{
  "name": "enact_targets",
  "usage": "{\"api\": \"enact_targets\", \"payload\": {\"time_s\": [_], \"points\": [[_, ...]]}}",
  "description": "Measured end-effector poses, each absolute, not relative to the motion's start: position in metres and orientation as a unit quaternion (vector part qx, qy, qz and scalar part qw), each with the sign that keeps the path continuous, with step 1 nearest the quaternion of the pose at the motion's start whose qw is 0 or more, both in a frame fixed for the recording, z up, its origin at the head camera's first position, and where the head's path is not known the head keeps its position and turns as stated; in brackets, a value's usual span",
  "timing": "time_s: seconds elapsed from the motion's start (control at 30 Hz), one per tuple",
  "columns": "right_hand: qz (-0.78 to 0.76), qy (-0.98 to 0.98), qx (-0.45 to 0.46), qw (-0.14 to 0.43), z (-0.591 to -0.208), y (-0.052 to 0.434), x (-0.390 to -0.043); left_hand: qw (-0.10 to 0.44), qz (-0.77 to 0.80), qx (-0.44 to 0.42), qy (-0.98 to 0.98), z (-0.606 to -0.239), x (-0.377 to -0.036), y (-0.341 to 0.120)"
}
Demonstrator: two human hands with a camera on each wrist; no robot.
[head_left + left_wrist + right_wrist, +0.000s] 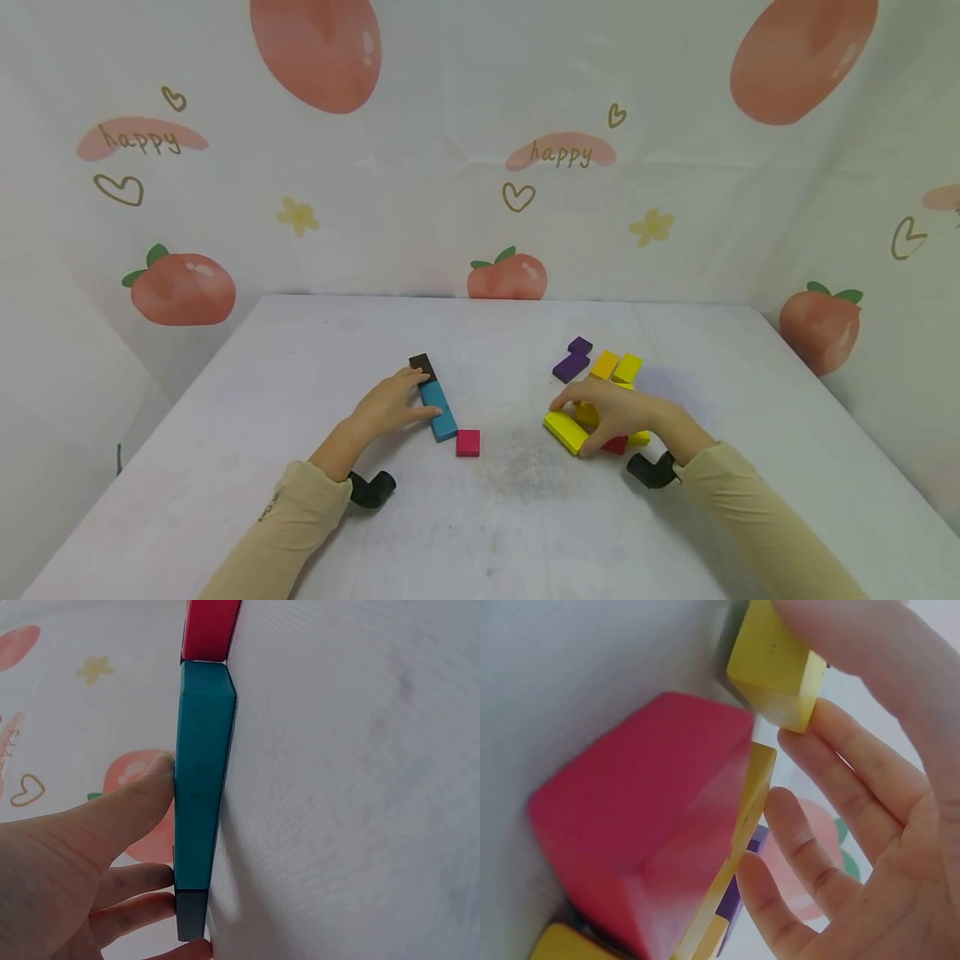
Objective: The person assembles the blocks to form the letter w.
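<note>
On the left of the counter [487,537], a black block [423,364] and a blue block [438,411] lie end to end in a slanting row, with a red square block [468,443] at the blue one's near corner, so that side looks laid out so far as it goes; whether the red one is meant to sit just there, I cannot tell. The hands are well apart: the left hand [386,406] lies over the row, fingertips against the black block and thumb at the blue, resting on them rather than gripping, while the right hand [615,410] pinches a long yellow block [565,432] by its ends between thumb and finger, at the near left edge of the right-hand group; whether it is lifted is unclear. What seems left to place is that group: a purple piece [572,367], an orange block [604,364], a small yellow block [627,368] and a red block [645,795] partly hidden under the hand, all lying loosely, with no row made of them yet
</note>
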State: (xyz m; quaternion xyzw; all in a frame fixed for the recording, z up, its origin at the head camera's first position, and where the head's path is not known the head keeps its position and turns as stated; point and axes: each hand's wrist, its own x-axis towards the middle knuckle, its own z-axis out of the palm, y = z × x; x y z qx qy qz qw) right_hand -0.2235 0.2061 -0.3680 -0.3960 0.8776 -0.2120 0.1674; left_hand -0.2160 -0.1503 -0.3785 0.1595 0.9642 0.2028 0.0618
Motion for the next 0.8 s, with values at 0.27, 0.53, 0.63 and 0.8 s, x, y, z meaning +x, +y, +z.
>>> {"api": "enact_targets", "payload": {"time_s": [0.27, 0.53, 0.63, 0.8], "points": [[-0.225, 0.885, -0.378, 0.154, -0.368, 0.199, -0.222, 0.068, 0.199, 0.155, 0.965, -0.378, -0.216, -0.15], [-0.235, 0.886, -0.378, 0.128, -0.364, 0.186, -0.219, 0.068, 0.199, 0.155, 0.965, -0.379, -0.216, -0.15], [-0.238, 0.883, -0.387, 0.114, -0.365, 0.182, -0.219, 0.065, 0.199, 0.156, 0.965, -0.379, -0.216, -0.15], [-0.245, 0.881, -0.393, 0.093, -0.366, 0.176, -0.219, 0.062, 0.2, 0.158, 0.965, -0.379, -0.216, -0.15]]}}
